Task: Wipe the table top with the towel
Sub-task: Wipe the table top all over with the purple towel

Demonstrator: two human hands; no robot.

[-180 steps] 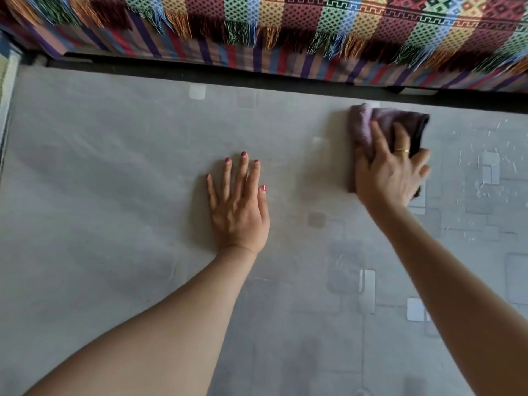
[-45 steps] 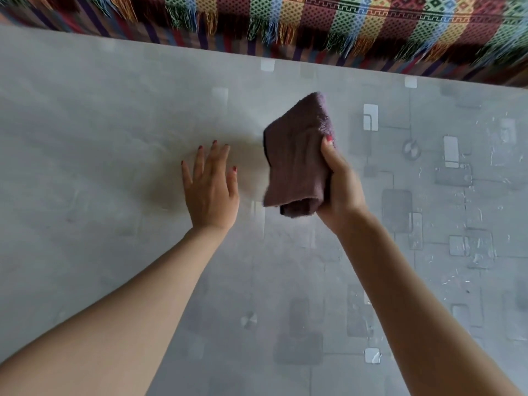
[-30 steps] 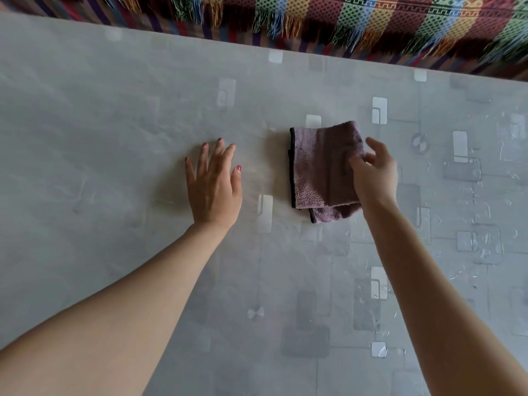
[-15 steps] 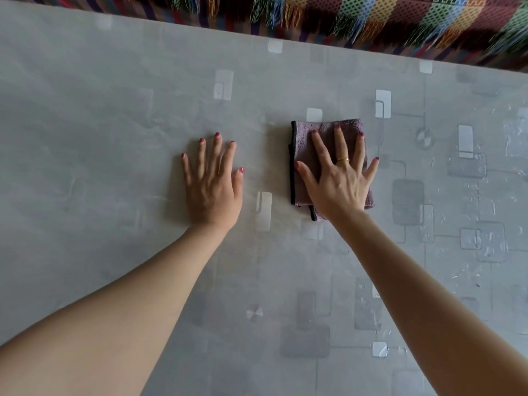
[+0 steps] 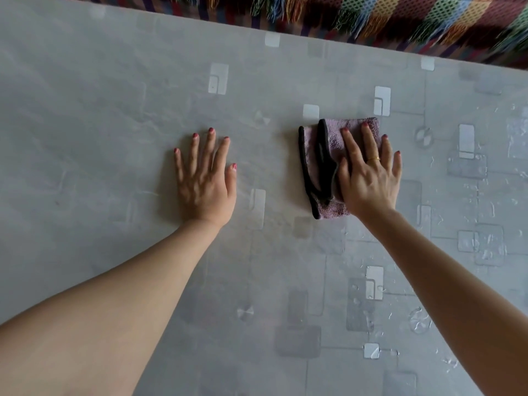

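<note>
Towel [image 5: 331,155], a folded mauve cloth with dark edging, lies flat on the grey patterned tabletop [image 5: 114,110], pinned beneath the right hand [image 5: 370,178], toward the far side of the surface. The right hand's fingers [image 5: 353,147] are straight and spread across the cloth, none of them curling round it, a hold that seems meant to press the fabric flat against the surface so it can slide as one pad. The towel's near left edge has bunched into a ridge, apparently from that pressure. The left hand [image 5: 204,181] rests palm down on the bare tabletop well to the left of the towel, fingers straight and slightly fanned, holding nothing; it appears placed to steady the person leaning over the table. Small streaks and droplets mark the tabletop to the right, suggesting wiping is unfinished there. A fringed, multicoloured woven cloth [image 5: 400,15] runs along the far edge.
</note>
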